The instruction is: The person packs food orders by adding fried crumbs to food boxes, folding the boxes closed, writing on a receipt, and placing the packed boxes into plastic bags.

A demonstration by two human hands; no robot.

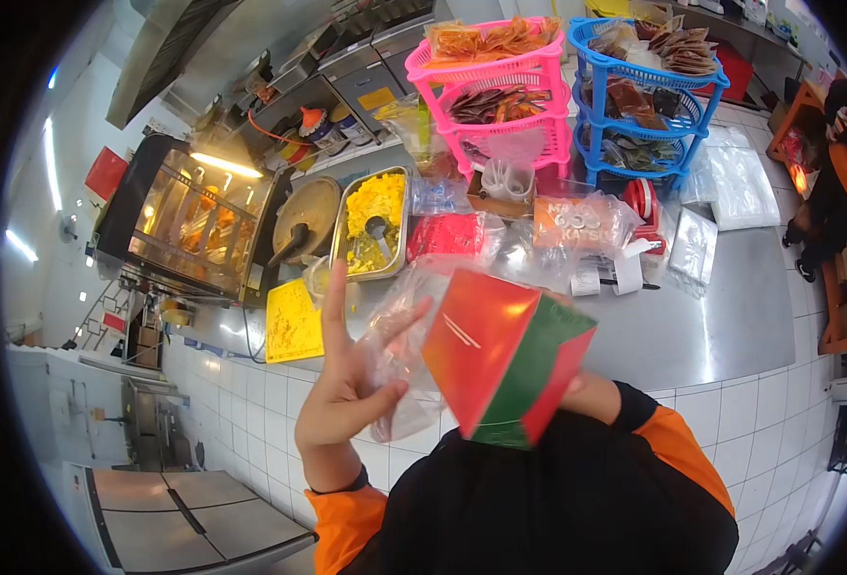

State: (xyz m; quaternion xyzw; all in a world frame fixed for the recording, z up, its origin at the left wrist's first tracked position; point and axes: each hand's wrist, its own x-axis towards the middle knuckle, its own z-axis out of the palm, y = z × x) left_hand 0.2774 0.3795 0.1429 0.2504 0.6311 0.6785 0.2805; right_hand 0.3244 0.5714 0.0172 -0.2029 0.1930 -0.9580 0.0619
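My right hand (591,398) grips a red and green cardboard box (486,345) from its right side. The box is tilted in front of my chest and hides most of those fingers. At the left, my left hand (347,383) has its index finger stretched up and another finger pointing toward the box. A crumpled clear plastic bag (409,407) hangs in this hand, between the thumb and fingers. Beyond it lies a yellow cutting board (294,326) with crumbs. A steel tray (400,251) of yellow food with a ladle (377,230) stands behind.
A lit glass warmer (198,220) stands left, beside a round board (307,216). Pink (510,72) and blue (649,105) tiered baskets hold sachets at the back. Plastic packs, a red tape dispenser (642,206) and clear bags (730,177) lie right. Another person (835,192) stands far right.
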